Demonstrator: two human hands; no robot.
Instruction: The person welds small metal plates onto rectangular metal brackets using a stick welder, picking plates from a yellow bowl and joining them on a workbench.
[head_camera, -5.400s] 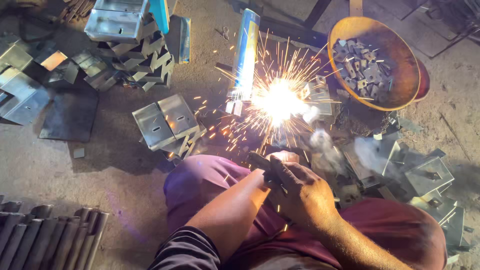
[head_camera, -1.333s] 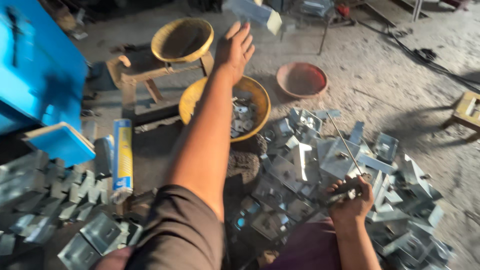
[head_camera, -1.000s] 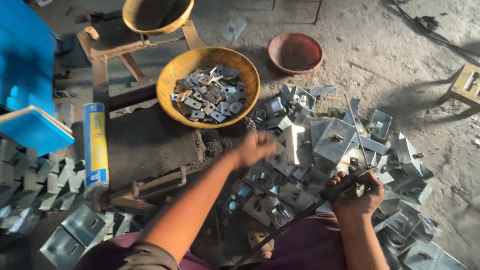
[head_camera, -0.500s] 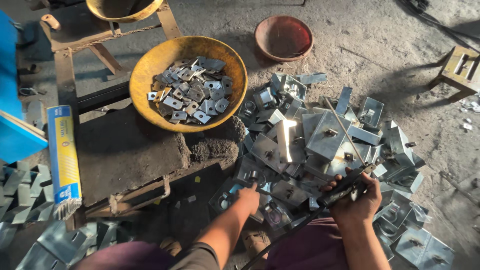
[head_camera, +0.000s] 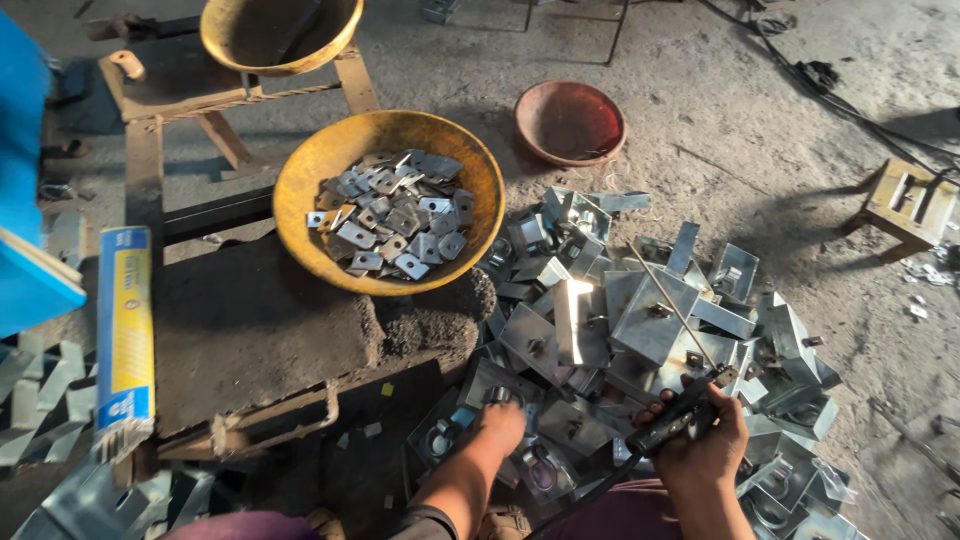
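Since the frame half a second earlier, my left hand has come down from the dark gap beside the work block and now lies on the near edge of the heap of galvanised brackets, its fingers curled down onto one bracket; whether they have closed around that piece I cannot tell, as the back of the hand hides the fingertips. My right hand stays where it was, clamped around the dark electrode holder, from which a thin welding rod slants up and away over the heap, its far tip just above the folded plates. Behind the heap stands the yellow pan filled with small flat metal plates, resting on the dark work block; a second yellow pan sits on a wooden stand further back, an empty reddish bowl lies on the floor to the right, and a blue-and-yellow carton lies along the block's left edge. As I judge it, the main hazard is the rod: it hangs close over bare metal, so a small dip of the right wrist could touch it to a bracket near my unprotected left hand. The heap is also loose and sharp-edged, and pulling one piece from its base may shift the others onto my fingers.
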